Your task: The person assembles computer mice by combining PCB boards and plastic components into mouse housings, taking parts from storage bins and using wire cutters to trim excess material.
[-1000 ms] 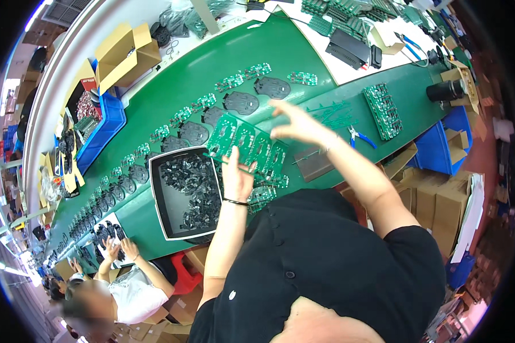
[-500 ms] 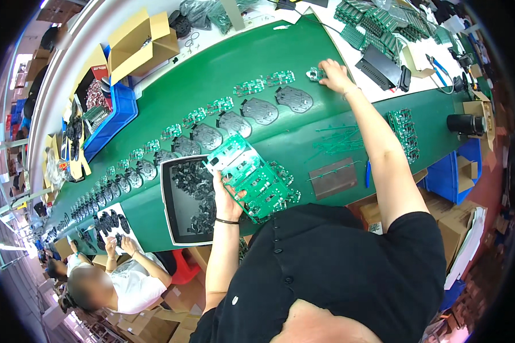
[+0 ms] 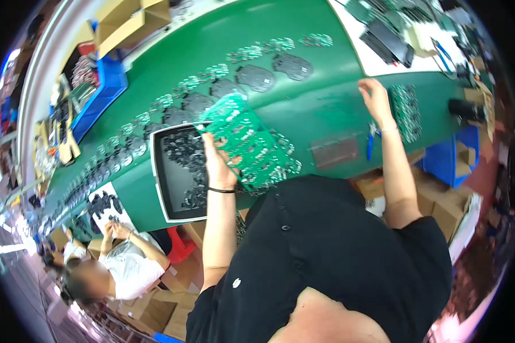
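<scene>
My left hand (image 3: 219, 164) is closed round the left edge of a green circuit board panel (image 3: 243, 137), held tilted above the near side of the bench. More green boards (image 3: 277, 171) show just under and beside that panel. My right hand (image 3: 375, 100) hovers over the bench on the right, fingers loosely bent and apart, with nothing visible in them. Blue-handled pliers (image 3: 371, 142) lie just below it, and a stack of green board panels (image 3: 405, 112) lies close on its right. A single small circuit board (image 3: 316, 40) sits at the far end of a row.
A row of small boards runs leftward beside dark plastic shells (image 3: 254, 78). A grey-rimmed tray (image 3: 157, 182) of small black parts is left of my left hand. A brown plate (image 3: 335, 152) and blue bins (image 3: 466, 157) are on the right. A co-worker (image 3: 129, 263) sits lower left.
My right hand has let go of the small board at the far end of the row and come back toward me. The view has shifted, and the left hand still grips the panel.
</scene>
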### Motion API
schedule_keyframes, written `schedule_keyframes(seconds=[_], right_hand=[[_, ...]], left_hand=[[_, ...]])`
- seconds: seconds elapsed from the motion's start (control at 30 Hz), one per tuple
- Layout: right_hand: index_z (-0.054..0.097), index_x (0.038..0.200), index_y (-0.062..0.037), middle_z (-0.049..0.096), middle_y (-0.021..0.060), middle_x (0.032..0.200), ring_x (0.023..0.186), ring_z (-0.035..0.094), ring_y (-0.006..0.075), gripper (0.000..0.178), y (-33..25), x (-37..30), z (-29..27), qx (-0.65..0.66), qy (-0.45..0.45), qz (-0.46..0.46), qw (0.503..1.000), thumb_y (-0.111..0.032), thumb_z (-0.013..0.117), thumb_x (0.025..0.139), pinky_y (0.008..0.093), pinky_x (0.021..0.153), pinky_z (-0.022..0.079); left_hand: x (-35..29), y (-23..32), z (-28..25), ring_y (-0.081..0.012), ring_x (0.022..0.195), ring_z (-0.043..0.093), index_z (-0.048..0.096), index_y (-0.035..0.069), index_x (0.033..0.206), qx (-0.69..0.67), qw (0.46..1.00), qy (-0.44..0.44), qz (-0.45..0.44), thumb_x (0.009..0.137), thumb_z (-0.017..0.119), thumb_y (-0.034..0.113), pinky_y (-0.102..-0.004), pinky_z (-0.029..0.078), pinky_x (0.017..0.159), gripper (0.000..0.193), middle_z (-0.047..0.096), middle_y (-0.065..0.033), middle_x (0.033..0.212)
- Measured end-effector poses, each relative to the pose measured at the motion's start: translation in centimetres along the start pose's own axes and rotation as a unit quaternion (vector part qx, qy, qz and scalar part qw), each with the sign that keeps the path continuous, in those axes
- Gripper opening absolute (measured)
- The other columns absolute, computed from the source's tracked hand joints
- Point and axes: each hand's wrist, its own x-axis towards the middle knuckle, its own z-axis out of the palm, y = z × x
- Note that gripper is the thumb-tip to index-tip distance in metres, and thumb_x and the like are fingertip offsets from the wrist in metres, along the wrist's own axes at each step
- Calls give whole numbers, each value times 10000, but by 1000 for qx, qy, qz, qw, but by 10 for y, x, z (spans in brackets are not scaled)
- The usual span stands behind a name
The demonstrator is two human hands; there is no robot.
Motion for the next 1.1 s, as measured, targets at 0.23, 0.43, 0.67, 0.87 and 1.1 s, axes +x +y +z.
schedule_keyframes(seconds=[0.23, 0.43, 0.67, 0.87, 1.1], right_hand=[[408, 1270, -6, 460, 171, 1179, 1094, 439, 340, 792, 18, -143, 3, -159, 25, 221, 962, -261, 788, 624, 405, 919, 394], [445, 1217, -38, 491, 141, 1109, 1043, 477, 312, 785, 31, -150, 2, -174, -26, 233, 956, -261, 800, 553, 410, 886, 404], [527, 989, -32, 584, 164, 862, 813, 577, 344, 373, -34, -145, 9, 16, 60, 70, 996, -79, 616, 631, 406, 740, 459], [491, 968, -61, 510, 104, 874, 886, 485, 293, 385, -60, -131, 39, -108, -85, -214, 967, 42, 582, 607, 387, 787, 379], [486, 933, -57, 513, 106, 850, 879, 488, 290, 291, -57, -107, 32, -139, -150, -296, 933, 50, 511, 664, 383, 788, 384]], left_hand=[[-26, 8, 1, -243, 943, 597, 442, 150, 1257, -77, 993, -70, 48, 883, 337, 600, -336, 547, 624, 594, 555, -78, 1140], [-35, 13, -24, -212, 903, 604, 469, 141, 1229, -89, 983, -154, 45, 891, 317, 599, -291, 510, 578, 589, 601, -70, 1080], [-57, 13, -38, -271, 999, 570, 456, 101, 1243, -101, 981, -136, 96, 904, 347, 559, -409, 504, 789, 580, 563, -109, 1142], [-58, 15, -49, -256, 1005, 569, 457, 95, 1246, -103, 977, -152, 105, 910, 346, 545, -390, 501, 800, 573, 562, -96, 1147], [-58, 16, -69, -281, 1020, 569, 475, 86, 1235, -147, 964, -192, 112, 910, 360, 531, -417, 491, 831, 563, 558, -115, 1176]])
